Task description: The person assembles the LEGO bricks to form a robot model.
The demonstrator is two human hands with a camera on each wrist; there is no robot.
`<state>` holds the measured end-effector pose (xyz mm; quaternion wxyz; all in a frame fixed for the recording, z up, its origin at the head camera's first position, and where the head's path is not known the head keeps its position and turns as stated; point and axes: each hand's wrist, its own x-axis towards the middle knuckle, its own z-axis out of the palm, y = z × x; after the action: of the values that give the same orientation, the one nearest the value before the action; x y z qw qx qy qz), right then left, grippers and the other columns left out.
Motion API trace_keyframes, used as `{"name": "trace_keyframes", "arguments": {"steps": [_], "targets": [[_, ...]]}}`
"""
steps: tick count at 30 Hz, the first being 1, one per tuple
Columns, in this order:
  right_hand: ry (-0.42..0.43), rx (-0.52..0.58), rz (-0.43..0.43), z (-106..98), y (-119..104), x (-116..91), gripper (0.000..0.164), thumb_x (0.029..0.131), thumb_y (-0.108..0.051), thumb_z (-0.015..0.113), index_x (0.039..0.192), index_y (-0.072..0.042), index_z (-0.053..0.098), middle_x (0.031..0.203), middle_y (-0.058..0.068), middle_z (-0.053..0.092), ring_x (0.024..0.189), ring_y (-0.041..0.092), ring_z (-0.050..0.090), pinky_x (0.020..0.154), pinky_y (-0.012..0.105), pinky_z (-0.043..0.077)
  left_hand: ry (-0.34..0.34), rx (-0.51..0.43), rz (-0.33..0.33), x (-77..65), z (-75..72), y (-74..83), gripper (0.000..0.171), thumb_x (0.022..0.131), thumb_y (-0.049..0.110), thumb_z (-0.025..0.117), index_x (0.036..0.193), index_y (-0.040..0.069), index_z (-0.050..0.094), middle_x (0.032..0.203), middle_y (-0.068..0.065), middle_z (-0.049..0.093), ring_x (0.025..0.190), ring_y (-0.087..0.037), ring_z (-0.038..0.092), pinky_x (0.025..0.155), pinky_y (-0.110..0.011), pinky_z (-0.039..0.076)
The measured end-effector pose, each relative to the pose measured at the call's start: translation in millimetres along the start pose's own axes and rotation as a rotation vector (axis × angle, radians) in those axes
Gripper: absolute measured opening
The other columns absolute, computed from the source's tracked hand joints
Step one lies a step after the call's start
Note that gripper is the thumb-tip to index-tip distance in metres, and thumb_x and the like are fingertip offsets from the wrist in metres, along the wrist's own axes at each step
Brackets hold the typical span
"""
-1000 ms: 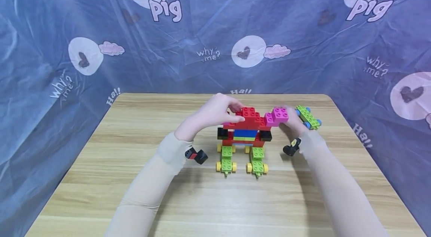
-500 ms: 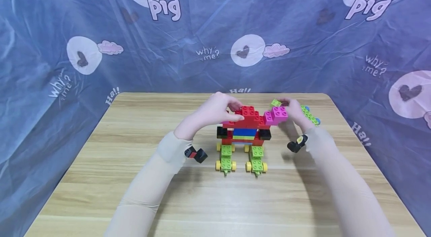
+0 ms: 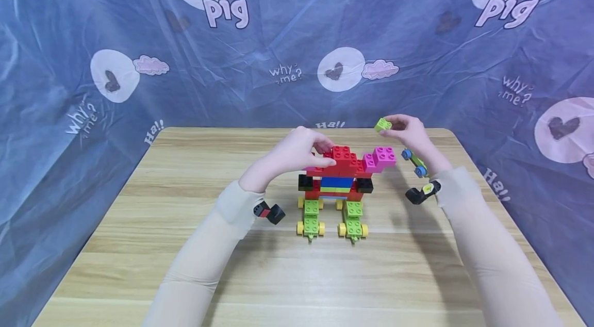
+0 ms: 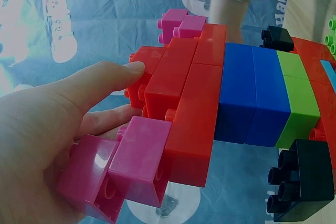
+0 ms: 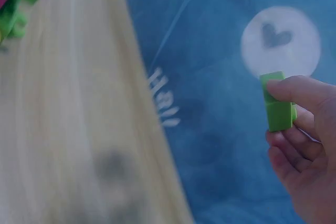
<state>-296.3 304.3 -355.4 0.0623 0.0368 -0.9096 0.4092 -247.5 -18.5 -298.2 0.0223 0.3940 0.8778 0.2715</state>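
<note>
A figure of toy building bricks stands in the middle of the table, with red bricks (image 3: 344,164) on top and a blue and lime middle. Pink bricks (image 3: 379,159) jut from its right side, black bricks (image 3: 364,185) sit lower on both sides, and two lime wheeled bases (image 3: 354,216) are under it. My left hand (image 3: 297,152) grips the upper red bricks between thumb and fingers; the left wrist view shows its thumb on a red brick (image 4: 147,66). Raised behind the figure's right side, my right hand (image 3: 411,133) pinches a lime green brick (image 3: 383,125).
A lime wheeled base with blue wheels (image 3: 415,163) lies on the wooden table (image 3: 195,172) at the right, partly behind the right forearm. A blue printed cloth (image 3: 278,22) hangs round the table's back and sides.
My right hand has come out from behind the pink bricks and risen up and to the right, bringing the lime green brick into view. The left hand stays on the figure.
</note>
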Motion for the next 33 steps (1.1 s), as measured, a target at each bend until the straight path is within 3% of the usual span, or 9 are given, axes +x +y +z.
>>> {"name": "trace_keyframes", "arguments": {"steps": [9, 14, 23, 33], "targets": [[-0.019, 0.057, -0.067, -14.4, -39.9, -7.9, 0.051, 0.085, -0.028, 0.074, 0.127, -0.003, 0.059, 0.097, -0.011, 0.064, 0.085, -0.003, 0.059, 0.074, 0.012, 0.048, -0.012, -0.028, -0.011, 0.4, -1.3, 0.5, 0.038, 0.083, 0.032, 0.076, 0.113, 0.010, 0.072, 0.104, -0.003, 0.073, 0.090, -0.011, 0.067, 0.077, -0.021, 0.053], [-0.037, 0.094, -0.113, -15.9, -64.8, -15.8, 0.049, 0.084, -0.026, 0.076, 0.125, -0.004, 0.061, 0.092, -0.015, 0.066, 0.084, 0.001, 0.062, 0.074, 0.013, 0.050, -0.019, -0.034, -0.018, 0.4, -1.7, 0.8, 0.038, 0.083, 0.033, 0.076, 0.113, 0.011, 0.072, 0.104, -0.002, 0.073, 0.091, -0.011, 0.067, 0.078, -0.021, 0.053], [-0.099, 0.086, -0.183, -10.5, -106.3, -33.8, 0.046, 0.082, -0.021, 0.077, 0.123, -0.005, 0.063, 0.099, -0.004, 0.070, 0.084, 0.003, 0.066, 0.074, 0.016, 0.052, -0.016, -0.048, -0.007, -0.9, -2.4, 0.3, 0.038, 0.082, 0.032, 0.076, 0.113, 0.010, 0.072, 0.104, -0.003, 0.073, 0.091, -0.014, 0.068, 0.076, -0.021, 0.054], [-0.173, 0.074, -0.227, -0.8, -130.1, -46.0, 0.042, 0.082, -0.015, 0.076, 0.121, -0.004, 0.065, 0.103, 0.010, 0.071, 0.085, 0.006, 0.068, 0.076, 0.017, 0.053, -0.020, -0.063, -0.025, -2.8, -3.2, 1.3, 0.041, 0.083, 0.032, 0.075, 0.117, 0.009, 0.070, 0.109, -0.004, 0.073, 0.092, -0.012, 0.066, 0.076, -0.020, 0.054]]}}
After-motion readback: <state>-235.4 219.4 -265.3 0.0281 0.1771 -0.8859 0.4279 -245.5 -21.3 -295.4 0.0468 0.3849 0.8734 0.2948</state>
